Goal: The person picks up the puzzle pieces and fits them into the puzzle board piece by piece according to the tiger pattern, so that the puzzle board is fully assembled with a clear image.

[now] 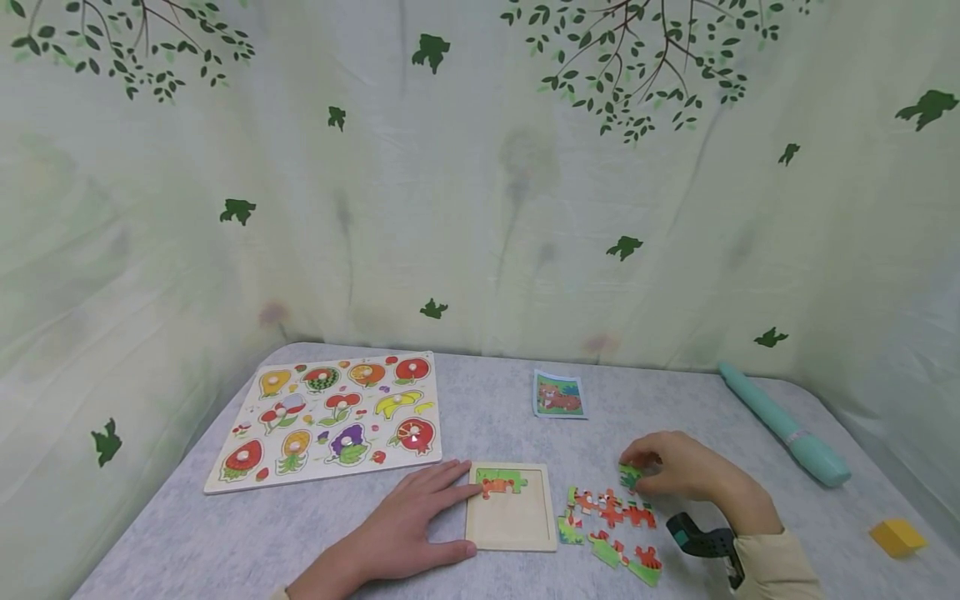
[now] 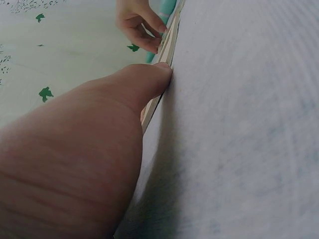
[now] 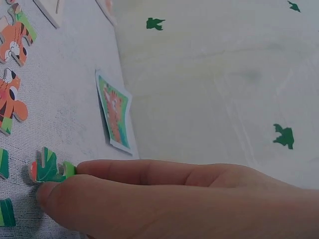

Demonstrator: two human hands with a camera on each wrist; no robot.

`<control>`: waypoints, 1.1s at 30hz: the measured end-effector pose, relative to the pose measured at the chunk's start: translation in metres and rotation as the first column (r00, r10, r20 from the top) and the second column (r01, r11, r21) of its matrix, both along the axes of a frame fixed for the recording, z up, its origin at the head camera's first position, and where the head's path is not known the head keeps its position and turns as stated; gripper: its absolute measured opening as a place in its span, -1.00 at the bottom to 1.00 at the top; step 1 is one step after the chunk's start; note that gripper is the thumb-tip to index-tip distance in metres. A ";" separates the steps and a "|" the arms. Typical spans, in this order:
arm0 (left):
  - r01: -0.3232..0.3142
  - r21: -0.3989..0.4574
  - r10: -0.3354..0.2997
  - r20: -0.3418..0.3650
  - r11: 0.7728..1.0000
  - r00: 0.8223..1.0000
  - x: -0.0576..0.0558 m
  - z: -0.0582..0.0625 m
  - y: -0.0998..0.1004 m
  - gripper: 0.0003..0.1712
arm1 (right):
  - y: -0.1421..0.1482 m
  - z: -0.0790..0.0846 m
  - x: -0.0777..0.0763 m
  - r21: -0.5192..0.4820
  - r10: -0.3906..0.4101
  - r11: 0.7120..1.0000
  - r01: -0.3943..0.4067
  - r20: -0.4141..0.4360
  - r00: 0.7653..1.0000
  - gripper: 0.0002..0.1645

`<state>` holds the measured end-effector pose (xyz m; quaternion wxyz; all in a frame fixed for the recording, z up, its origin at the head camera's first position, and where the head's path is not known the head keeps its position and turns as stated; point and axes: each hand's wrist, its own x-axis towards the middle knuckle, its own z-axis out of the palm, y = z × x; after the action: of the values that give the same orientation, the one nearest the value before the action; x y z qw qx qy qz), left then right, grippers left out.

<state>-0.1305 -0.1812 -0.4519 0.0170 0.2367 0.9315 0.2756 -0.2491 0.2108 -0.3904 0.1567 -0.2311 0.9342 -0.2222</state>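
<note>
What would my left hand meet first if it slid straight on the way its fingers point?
Most likely the wooden tray: the left hand lies at its left edge, the index fingertip near the puzzle pieces inside. Exact contact is hard to judge.

Soft, flat light in the head view — the curtain (image 1: 465, 183) looks pale and a bit hazy, pretty evenly lit. Left wrist is dimmer, with a fuzzy-edged shadow beside the left hand (image 2: 94, 134) on the tablecloth (image 2: 244, 129), which looks mushy up close. Right wrist's kinda murky too — soft shadow by the green puzzle piece (image 3: 50, 171), though the weave nearby reads crisper.
</note>
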 end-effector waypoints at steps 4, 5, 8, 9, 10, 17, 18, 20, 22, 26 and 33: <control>0.000 -0.002 0.000 -0.006 1.000 1.000 0.000 0.000 0.000 -0.23 | -0.001 -0.001 0.000 0.002 0.029 1.000 -0.029 -0.033 0.999 -0.66; 0.000 -0.003 0.000 -0.008 1.000 1.000 0.000 0.000 0.000 -0.23 | -0.001 -0.001 0.000 0.001 0.035 0.999 -0.035 -0.041 0.999 -0.66; 0.000 -0.005 0.000 -0.010 1.000 1.000 0.000 0.000 0.000 -0.23 | -0.003 -0.001 0.000 -0.009 0.063 0.998 -0.064 -0.063 0.996 -0.64; -0.001 -0.005 0.001 -0.009 1.000 1.000 0.000 0.000 0.000 -0.23 | -0.004 -0.001 0.001 -0.010 0.073 0.997 -0.074 -0.072 0.995 -0.64; -0.001 -0.005 0.001 -0.009 1.000 1.000 0.000 0.000 0.000 -0.23 | -0.005 -0.001 0.001 -0.010 0.082 0.996 -0.083 -0.081 0.993 -0.64; -0.004 -0.008 0.004 0.001 1.000 1.000 0.000 0.000 0.000 -0.22 | -0.012 -0.003 0.002 -0.006 0.134 0.991 -0.137 -0.151 0.979 -0.64; -0.004 -0.008 0.004 0.002 1.000 1.000 0.000 0.000 0.000 -0.22 | -0.013 -0.003 0.003 -0.008 0.138 0.990 -0.142 -0.158 0.978 -0.64; -0.003 -0.009 0.003 0.003 1.000 1.000 0.000 0.000 0.000 -0.22 | -0.015 -0.004 0.004 -0.011 0.141 0.989 -0.145 -0.168 0.976 -0.64; -0.002 -0.007 0.002 0.004 1.000 1.000 0.000 0.000 0.000 -0.23 | -0.017 -0.004 0.004 -0.014 0.142 0.989 -0.147 -0.173 0.975 -0.64; 0.000 -0.008 0.000 0.002 1.000 1.000 0.000 0.000 0.000 -0.23 | -0.022 -0.004 0.006 -0.010 0.155 0.987 -0.160 -0.196 0.968 -0.63; -0.001 -0.009 0.001 -0.006 1.000 1.000 0.000 0.001 0.000 -0.23 | -0.032 -0.004 0.008 -0.025 0.206 0.975 -0.220 -0.265 0.942 -0.62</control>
<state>-0.1301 -0.1808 -0.4513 0.0153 0.2370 0.9329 0.2707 -0.2412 0.1790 -0.3943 0.0494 -0.3620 0.9098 -0.1969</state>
